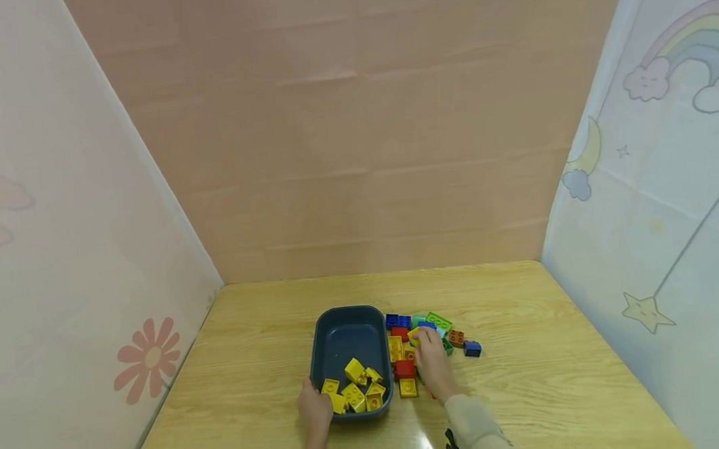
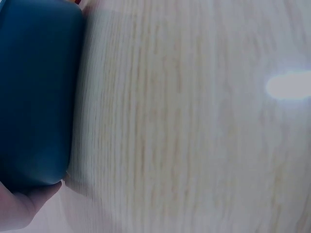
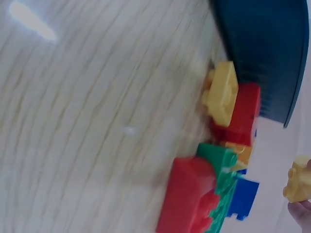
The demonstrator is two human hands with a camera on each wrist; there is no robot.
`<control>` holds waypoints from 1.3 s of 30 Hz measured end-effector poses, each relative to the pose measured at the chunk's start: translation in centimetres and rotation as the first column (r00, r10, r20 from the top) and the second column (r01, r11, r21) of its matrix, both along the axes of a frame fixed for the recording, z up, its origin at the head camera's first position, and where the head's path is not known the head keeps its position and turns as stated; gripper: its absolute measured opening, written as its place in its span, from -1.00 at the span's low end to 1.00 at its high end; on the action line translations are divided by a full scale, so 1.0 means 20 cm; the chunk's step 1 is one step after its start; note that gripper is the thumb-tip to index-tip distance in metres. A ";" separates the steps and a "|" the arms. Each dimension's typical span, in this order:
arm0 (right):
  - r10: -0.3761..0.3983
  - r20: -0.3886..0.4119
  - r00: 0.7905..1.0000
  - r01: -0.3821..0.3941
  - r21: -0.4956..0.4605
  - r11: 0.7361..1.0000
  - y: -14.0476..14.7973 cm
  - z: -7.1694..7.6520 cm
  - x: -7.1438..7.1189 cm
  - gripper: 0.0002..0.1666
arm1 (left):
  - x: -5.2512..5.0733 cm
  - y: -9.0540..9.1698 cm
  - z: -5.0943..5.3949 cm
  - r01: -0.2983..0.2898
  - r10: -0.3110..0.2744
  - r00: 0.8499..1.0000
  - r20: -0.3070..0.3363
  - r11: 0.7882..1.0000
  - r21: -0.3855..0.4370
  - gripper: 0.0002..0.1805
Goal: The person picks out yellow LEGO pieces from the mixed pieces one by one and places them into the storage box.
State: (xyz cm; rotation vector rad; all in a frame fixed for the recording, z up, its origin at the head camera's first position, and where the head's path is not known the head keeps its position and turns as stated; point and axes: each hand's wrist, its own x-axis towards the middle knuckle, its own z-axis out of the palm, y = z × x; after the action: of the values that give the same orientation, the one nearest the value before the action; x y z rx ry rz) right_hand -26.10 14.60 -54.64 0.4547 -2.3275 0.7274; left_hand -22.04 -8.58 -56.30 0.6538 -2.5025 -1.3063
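Observation:
A dark blue plastic bin (image 1: 347, 314) stands on the table with several yellow toy bricks (image 1: 356, 397) in its near half. My left hand (image 1: 316, 411) holds the bin by its near left side; in the left wrist view, fingers (image 2: 29, 204) touch its lower corner. To the right of the bin, my right hand (image 1: 432, 364) pinches a yellow brick (image 3: 298, 180) above a pile of mixed bricks. In that pile are a red brick (image 1: 406, 369), a yellow brick (image 1: 408, 388) nearest the front, and an orange brick (image 1: 456, 338). The right hand hides part of the pile.
The wooden table (image 1: 257, 365) meets a tan back wall (image 1: 355, 150) and printed side panels (image 1: 659, 236). A dark blue brick (image 1: 472, 349) lies at the pile's right edge. A green brick (image 1: 440, 320) lies at its back, close to the bin's right side.

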 end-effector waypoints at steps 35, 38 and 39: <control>0.431 0.171 0.886 -0.460 0.219 0.860 -0.24 0.00 0.12 -0.76 | 0.01 0.00 0.00 -0.002 0.002 1.000 0.013 1.000 -0.005 -0.55; 0.437 0.227 0.870 -0.486 0.254 0.836 -0.25 0.01 0.12 -0.79 | 0.00 0.00 0.00 -0.001 0.001 1.000 0.020 1.000 -0.005 -0.56; 0.441 0.246 0.863 -0.497 0.261 0.828 -0.25 0.01 0.13 -0.80 | 0.00 0.00 0.01 0.000 0.000 1.000 0.022 1.000 -0.006 -0.56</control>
State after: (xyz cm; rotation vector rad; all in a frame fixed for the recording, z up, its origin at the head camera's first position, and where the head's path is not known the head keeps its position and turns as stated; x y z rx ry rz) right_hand -23.59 9.60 -54.48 1.1910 -2.5349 0.6292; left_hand -22.02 -8.58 -56.18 0.6701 -2.5229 -1.2974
